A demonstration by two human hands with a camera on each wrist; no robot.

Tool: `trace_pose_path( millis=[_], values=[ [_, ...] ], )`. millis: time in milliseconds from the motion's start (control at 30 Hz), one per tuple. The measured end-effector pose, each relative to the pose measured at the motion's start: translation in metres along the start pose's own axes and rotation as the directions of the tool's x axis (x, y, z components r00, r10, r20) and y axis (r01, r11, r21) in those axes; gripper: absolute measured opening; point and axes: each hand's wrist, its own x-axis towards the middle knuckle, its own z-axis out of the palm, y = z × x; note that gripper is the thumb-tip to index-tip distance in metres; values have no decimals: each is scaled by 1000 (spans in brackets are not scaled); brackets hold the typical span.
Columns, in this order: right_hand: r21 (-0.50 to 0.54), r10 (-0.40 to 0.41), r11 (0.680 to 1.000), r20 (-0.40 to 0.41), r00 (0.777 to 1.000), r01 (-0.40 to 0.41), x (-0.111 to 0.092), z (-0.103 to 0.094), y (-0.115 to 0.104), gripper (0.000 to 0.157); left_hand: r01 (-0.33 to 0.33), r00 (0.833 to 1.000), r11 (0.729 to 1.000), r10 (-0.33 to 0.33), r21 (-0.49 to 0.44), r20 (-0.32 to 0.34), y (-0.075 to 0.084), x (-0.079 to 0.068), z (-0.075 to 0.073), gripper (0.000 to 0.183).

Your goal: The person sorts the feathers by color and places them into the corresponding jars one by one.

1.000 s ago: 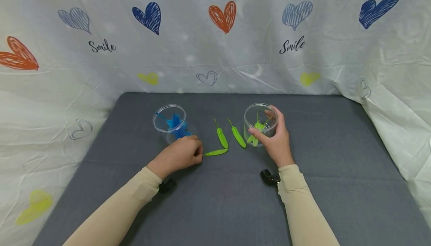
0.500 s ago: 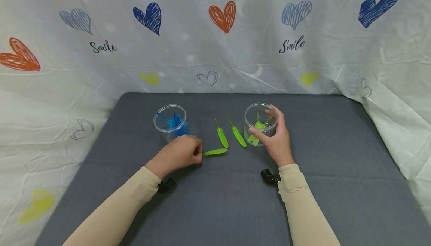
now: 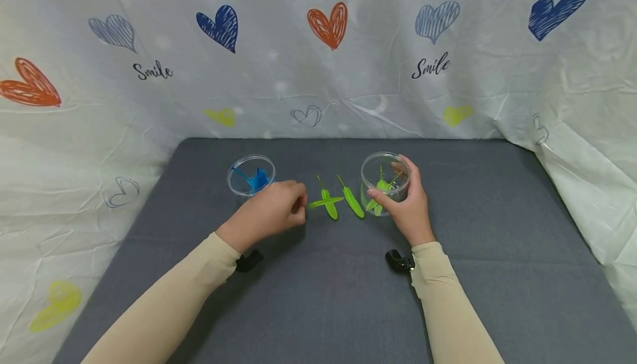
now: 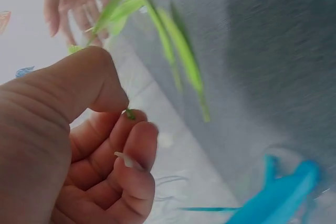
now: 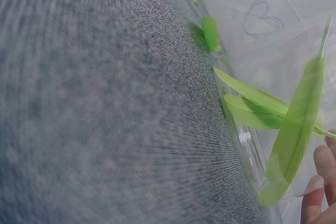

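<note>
Pinched by the quill between thumb and fingertips, a green feather (image 3: 325,202) extends to the right from my left hand (image 3: 271,209). It passes over one of two green feathers lying on the table, the left one (image 3: 332,214); the right one (image 3: 354,203) lies beside it. My right hand (image 3: 414,209) grips a clear plastic cup (image 3: 366,193) from its right side, thumb at the near wall. Several green feathers (image 5: 294,129) lean inside that cup in the right wrist view. The quill end (image 4: 130,114) shows at the left thumb tip in the left wrist view.
A second clear cup (image 3: 230,184) with blue feathers (image 3: 257,179) stands at the left, its lower part hidden behind my left hand. A dark grey cloth (image 3: 328,303) covers the table. Behind it hangs a white curtain (image 3: 278,32) printed with hearts.
My left hand has lifted the green feather off the table and moved it slightly away from me and to the right. The right hand and its cup have stayed in place.
</note>
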Motion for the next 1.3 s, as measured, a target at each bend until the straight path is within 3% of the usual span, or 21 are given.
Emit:
trace_pose_path(
  millis=[233, 433, 867, 1300],
  values=[
    [0, 0, 1000, -1, 1000, 0, 1, 0, 1, 98, -49, 995, 999, 49, 6, -84, 11, 20, -25, 12],
    [3, -9, 1000, -4, 1000, 9, 2, -1, 2, 99, -96, 988, 995, 96, 9, -123, 23, 40, -37, 13],
    [0, -10, 1000, -4, 1000, 10, 4, -1, 2, 98, -141, 986, 990, 141, 12, -91, 45, 74, -44, 11],
    [8, -8, 1000, 3, 1000, 8, 4, -1, 1, 99, -181, 983, 983, 182, 28, -4, 68, 100, -50, 20]
  ],
)
